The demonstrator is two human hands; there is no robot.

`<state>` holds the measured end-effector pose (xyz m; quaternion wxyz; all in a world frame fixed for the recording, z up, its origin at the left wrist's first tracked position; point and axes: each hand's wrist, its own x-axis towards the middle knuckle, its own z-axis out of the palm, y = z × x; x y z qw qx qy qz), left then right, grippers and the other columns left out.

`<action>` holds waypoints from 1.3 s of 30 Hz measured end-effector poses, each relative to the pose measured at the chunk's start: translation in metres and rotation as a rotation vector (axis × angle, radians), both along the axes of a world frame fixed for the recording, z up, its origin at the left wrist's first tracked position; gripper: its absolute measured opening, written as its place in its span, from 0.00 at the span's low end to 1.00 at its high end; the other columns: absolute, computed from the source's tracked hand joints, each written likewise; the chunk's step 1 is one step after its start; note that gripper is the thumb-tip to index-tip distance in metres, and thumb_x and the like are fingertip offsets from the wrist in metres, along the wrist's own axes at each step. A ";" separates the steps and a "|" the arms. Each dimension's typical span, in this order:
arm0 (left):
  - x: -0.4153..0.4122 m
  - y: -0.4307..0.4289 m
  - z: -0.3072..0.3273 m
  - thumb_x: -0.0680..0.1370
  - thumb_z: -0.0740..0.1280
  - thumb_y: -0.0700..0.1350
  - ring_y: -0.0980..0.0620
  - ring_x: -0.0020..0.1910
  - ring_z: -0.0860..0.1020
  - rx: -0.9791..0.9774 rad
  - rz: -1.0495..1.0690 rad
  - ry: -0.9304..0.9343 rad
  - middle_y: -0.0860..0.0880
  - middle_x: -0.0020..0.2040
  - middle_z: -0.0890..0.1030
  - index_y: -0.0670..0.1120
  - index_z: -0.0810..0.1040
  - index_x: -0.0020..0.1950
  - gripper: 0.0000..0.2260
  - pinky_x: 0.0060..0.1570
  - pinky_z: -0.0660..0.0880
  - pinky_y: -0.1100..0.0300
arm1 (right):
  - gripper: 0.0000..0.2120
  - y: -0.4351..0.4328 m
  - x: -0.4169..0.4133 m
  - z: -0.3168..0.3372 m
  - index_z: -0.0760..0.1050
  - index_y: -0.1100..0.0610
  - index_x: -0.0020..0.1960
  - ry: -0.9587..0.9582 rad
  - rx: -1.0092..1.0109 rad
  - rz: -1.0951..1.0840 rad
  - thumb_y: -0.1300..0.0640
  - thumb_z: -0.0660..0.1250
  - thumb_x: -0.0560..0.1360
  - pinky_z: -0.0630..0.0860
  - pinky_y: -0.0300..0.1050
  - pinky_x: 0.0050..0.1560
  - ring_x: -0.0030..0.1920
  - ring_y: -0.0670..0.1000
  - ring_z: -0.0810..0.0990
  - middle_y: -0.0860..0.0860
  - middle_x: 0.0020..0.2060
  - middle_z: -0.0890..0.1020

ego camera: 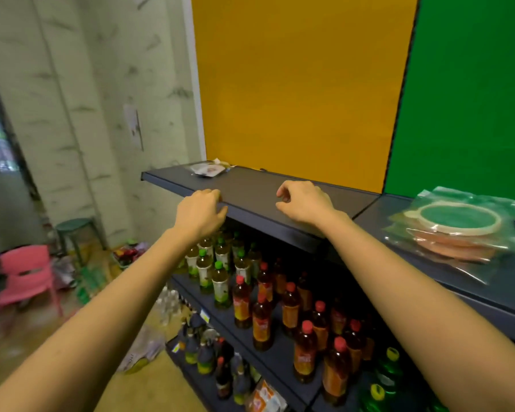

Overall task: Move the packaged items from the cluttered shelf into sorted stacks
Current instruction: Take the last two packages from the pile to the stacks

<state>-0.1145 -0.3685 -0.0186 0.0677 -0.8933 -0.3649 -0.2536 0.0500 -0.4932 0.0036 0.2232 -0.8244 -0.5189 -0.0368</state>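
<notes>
Progress is looking well along, judging by how things are lying. A stack of bagged round items (455,230) is sitting on the right-hand shelf section (506,289) in front of the green panel (470,99), squared up one on another (how many bags I cannot tell). On the left shelf section (250,191), a small loose pile of packets (207,169) is lying at the far back corner against the yellow panel (298,84); that looks to be what is left to move.

Both hands are carrying nothing. The left hand (201,211) is hovering at the shelf's front lip with fingers loosely curled, and whether they are touching the lip I cannot tell. The right hand (305,203) is hanging over the shelf top, fingers and thumb loosely curled around nothing, well apart from both the pile and the stack.

Room for moving is looking generous between the hands and the loose pile. The front lip is running under both wrists, and bottles (262,319) are crowding the lower shelves beneath, so a packet slipping off the edge could be knocking them.
</notes>
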 end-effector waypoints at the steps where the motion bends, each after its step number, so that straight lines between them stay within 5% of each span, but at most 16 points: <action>1: -0.005 0.014 -0.002 0.79 0.59 0.50 0.43 0.56 0.77 -0.005 0.007 -0.003 0.43 0.56 0.80 0.42 0.75 0.56 0.14 0.48 0.75 0.50 | 0.15 0.016 -0.003 0.000 0.73 0.50 0.62 -0.003 -0.008 0.007 0.50 0.62 0.76 0.73 0.50 0.58 0.61 0.55 0.76 0.50 0.61 0.78; 17: 0.008 0.264 -0.023 0.78 0.59 0.52 0.45 0.53 0.79 -0.017 0.079 -0.017 0.45 0.55 0.81 0.44 0.76 0.56 0.14 0.50 0.78 0.51 | 0.18 0.300 0.035 -0.024 0.73 0.54 0.63 0.062 -0.187 0.000 0.47 0.62 0.76 0.72 0.51 0.60 0.63 0.58 0.75 0.54 0.63 0.76; 23: 0.033 0.367 -0.024 0.78 0.60 0.53 0.46 0.54 0.78 -0.041 0.065 -0.047 0.46 0.55 0.81 0.45 0.76 0.56 0.14 0.49 0.76 0.52 | 0.21 0.402 0.071 -0.027 0.75 0.56 0.50 0.154 -0.271 -0.063 0.38 0.59 0.75 0.70 0.47 0.50 0.58 0.59 0.75 0.58 0.63 0.76; 27: 0.045 0.420 -0.033 0.79 0.59 0.52 0.46 0.55 0.77 -0.073 0.047 -0.042 0.47 0.56 0.81 0.45 0.76 0.57 0.15 0.49 0.74 0.53 | 0.41 0.454 0.077 -0.034 0.67 0.60 0.70 0.260 -0.253 -0.160 0.30 0.57 0.70 0.70 0.52 0.63 0.68 0.60 0.69 0.58 0.72 0.66; 31: 0.059 0.476 -0.033 0.79 0.59 0.53 0.47 0.56 0.77 -0.108 0.030 -0.076 0.47 0.57 0.80 0.45 0.75 0.60 0.15 0.50 0.75 0.53 | 0.48 0.500 0.084 -0.035 0.58 0.57 0.76 0.350 -0.182 -0.281 0.25 0.55 0.67 0.62 0.55 0.69 0.74 0.60 0.60 0.57 0.76 0.56; 36: 0.094 0.539 -0.032 0.79 0.59 0.54 0.45 0.58 0.76 -0.193 -0.030 -0.093 0.45 0.59 0.79 0.45 0.74 0.61 0.17 0.51 0.74 0.51 | 0.48 0.543 0.093 -0.039 0.64 0.55 0.73 0.360 -0.144 -0.419 0.27 0.65 0.63 0.67 0.52 0.66 0.71 0.58 0.66 0.58 0.72 0.66; 39: 0.120 0.568 -0.032 0.77 0.59 0.58 0.44 0.54 0.77 -0.276 -0.086 -0.136 0.43 0.56 0.79 0.45 0.74 0.59 0.20 0.51 0.77 0.49 | 0.36 0.557 0.109 -0.039 0.74 0.56 0.65 0.512 -0.028 -0.402 0.37 0.72 0.64 0.74 0.51 0.62 0.63 0.57 0.75 0.55 0.64 0.77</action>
